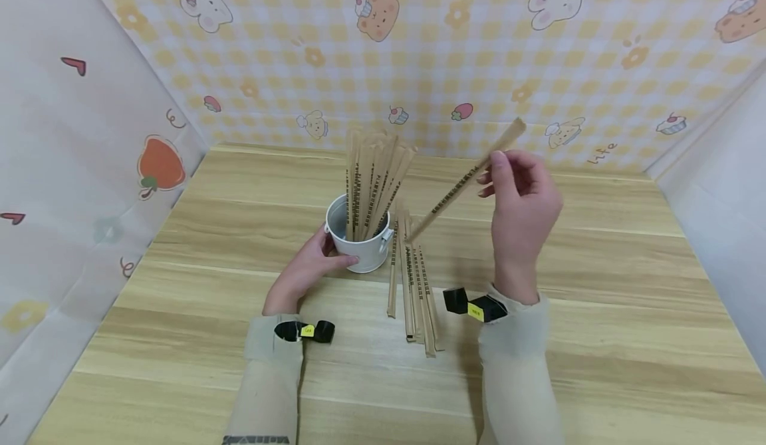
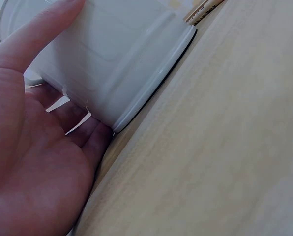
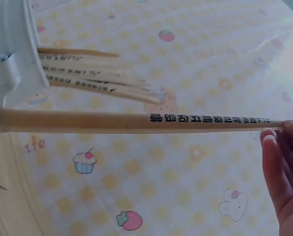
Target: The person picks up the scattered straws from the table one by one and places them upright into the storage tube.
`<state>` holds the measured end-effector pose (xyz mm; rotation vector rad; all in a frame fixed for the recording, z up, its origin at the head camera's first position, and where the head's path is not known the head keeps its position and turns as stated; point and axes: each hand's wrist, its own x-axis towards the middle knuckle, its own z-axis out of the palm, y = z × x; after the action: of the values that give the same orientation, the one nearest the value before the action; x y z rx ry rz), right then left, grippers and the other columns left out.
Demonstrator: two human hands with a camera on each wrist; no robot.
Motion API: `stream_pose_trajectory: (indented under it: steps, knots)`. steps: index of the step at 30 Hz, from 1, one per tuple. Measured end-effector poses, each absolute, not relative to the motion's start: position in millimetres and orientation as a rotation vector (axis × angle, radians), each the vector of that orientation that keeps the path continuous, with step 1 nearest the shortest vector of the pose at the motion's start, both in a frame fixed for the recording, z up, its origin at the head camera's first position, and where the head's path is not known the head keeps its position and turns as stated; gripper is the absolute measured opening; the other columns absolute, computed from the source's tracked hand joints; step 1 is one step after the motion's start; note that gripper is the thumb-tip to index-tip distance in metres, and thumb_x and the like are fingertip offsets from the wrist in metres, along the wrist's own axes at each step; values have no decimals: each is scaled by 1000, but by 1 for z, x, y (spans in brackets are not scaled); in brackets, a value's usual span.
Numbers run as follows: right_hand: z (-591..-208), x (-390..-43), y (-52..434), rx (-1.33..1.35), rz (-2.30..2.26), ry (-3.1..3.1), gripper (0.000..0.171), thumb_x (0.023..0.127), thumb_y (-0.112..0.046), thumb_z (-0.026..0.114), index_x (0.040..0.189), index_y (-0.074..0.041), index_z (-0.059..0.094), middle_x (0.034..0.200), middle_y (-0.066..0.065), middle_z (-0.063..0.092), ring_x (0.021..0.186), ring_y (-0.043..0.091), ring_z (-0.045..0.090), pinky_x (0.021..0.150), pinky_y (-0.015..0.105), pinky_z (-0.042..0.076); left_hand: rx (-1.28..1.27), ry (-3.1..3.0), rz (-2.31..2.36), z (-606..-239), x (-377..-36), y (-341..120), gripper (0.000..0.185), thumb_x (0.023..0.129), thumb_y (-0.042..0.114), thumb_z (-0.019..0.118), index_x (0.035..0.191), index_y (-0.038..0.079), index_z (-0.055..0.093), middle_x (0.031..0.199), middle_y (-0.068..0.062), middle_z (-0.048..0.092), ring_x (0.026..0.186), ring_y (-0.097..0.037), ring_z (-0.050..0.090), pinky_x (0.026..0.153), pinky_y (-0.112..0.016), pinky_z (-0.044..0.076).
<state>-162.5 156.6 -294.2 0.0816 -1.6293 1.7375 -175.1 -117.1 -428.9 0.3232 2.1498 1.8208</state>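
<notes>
A small white metal bucket (image 1: 360, 245) stands on the wooden table (image 1: 598, 312) with several paper-wrapped chopstick sleeves (image 1: 372, 182) upright in it. My left hand (image 1: 306, 267) cups the bucket's (image 2: 112, 59) left side, thumb and fingers against its wall. My right hand (image 1: 522, 209) is raised to the right of the bucket and pinches one wrapped sleeve (image 1: 463, 182), which slants down toward the bucket. In the right wrist view this sleeve (image 3: 136, 121) crosses the frame, its free end near the bucket (image 3: 14, 54). Several more sleeves (image 1: 414, 285) lie flat on the table just right of the bucket.
Patterned paper walls (image 1: 419, 52) close the table in at the back and on both sides. Bare wood stretches to the left, right and front of the bucket. Black bands with cameras sit on both wrists.
</notes>
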Motion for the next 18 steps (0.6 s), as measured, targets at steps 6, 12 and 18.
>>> stream_pose_trajectory:
  steps: [6, 12, 18]
  knots:
    - [-283, -152, 151, 139, 1749, -1408, 16, 80, -7, 66, 81, 8, 60, 69, 19, 59, 59, 23, 58, 49, 26, 49, 337, 2139, 1829, -430, -176, -117, 86, 72, 17, 75, 140, 28, 24, 139, 0, 32, 126, -17, 30, 104, -37, 24]
    - [-280, -148, 145, 181, 1757, -1365, 16, 80, -5, 65, 82, 10, 59, 70, 22, 59, 59, 24, 59, 48, 27, 49, 340, 2151, 1838, -451, -184, -121, 86, 68, 26, 77, 137, 36, 26, 136, 6, 36, 124, -14, 33, 103, -37, 26]
    - [-283, -149, 134, 257, 1747, -1451, 17, 81, -4, 63, 84, 12, 58, 72, 21, 59, 61, 23, 59, 48, 27, 49, 345, 2149, 1845, -454, -184, -122, 86, 69, 25, 77, 137, 36, 26, 137, 4, 35, 125, -16, 32, 103, -39, 25]
